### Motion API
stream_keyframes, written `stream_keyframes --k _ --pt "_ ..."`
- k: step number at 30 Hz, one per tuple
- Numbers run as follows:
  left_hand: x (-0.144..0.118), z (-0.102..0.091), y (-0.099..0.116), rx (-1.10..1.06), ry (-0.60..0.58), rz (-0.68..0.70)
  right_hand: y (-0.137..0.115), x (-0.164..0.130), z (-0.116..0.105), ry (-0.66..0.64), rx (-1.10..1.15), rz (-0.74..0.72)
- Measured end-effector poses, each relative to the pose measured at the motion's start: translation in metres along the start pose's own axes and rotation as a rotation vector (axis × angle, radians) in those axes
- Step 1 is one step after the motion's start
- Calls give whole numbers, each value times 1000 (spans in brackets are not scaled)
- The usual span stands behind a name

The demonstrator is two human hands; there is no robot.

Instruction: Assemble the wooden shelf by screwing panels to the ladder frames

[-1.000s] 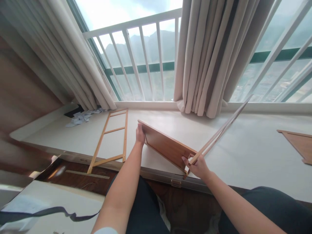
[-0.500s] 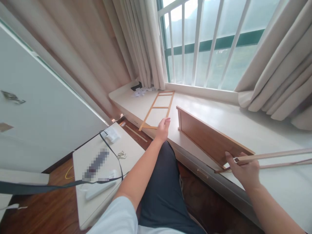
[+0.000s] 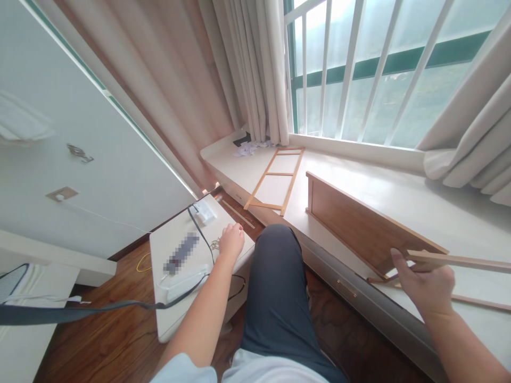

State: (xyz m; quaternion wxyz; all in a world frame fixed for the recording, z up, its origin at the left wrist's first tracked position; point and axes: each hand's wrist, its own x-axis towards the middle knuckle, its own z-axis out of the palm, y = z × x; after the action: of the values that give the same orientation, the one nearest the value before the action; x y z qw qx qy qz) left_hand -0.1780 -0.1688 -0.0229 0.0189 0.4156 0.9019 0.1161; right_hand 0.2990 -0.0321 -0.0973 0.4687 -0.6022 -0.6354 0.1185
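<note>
Right hand: the right hand (image 3: 425, 284), lower right of frame, has its fingers closed round a thin wooden frame (image 3: 459, 261), steadying it against the wooden panel (image 3: 359, 226) propped on edge on the window ledge (image 3: 439, 213).
Left hand: the left hand (image 3: 231, 240), centre frame, curls loosely over small metal bits (image 3: 214, 244) on the white side table (image 3: 175, 319); whether it grips any, I cannot tell.
Spare part: a ladder-like frame (image 3: 275, 178) lies flat further along the ledge.
Containers: none visible.

Our right hand (image 3: 423, 282) holds a thin wooden frame (image 3: 459, 261) against the brown board (image 3: 361, 227) on the sill. Our left hand (image 3: 231, 240) rests on the white table (image 3: 167, 250), maybe touching small metal bits.
</note>
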Motion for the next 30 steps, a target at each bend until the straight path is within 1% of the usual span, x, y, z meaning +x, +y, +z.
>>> stream_keyframes --k 3,5,10,17,20,24,27,30 --pt "5 -7 -17 102 -48 -94 -6 2 -3 -14 -5 -12" --pt "8 -8 -26 152 -69 -164 -11 3 -6 -23 -4 6" --pt "9 3 -42 218 -74 -290 -15 3 -9 -47 26 15" --pt "14 17 -56 250 -105 -361 -13 2 -9 -52 16 8" --pt "16 19 -58 255 -120 -366 -14 3 -9 -65 22 6" --pt "13 19 -58 251 -106 -316 -15 4 -10 -72 40 50" --pt "11 16 -57 237 -58 -254 -17 5 -10 -86 58 109" --pt "12 10 -56 217 16 -191 -19 6 -12 -107 71 154"
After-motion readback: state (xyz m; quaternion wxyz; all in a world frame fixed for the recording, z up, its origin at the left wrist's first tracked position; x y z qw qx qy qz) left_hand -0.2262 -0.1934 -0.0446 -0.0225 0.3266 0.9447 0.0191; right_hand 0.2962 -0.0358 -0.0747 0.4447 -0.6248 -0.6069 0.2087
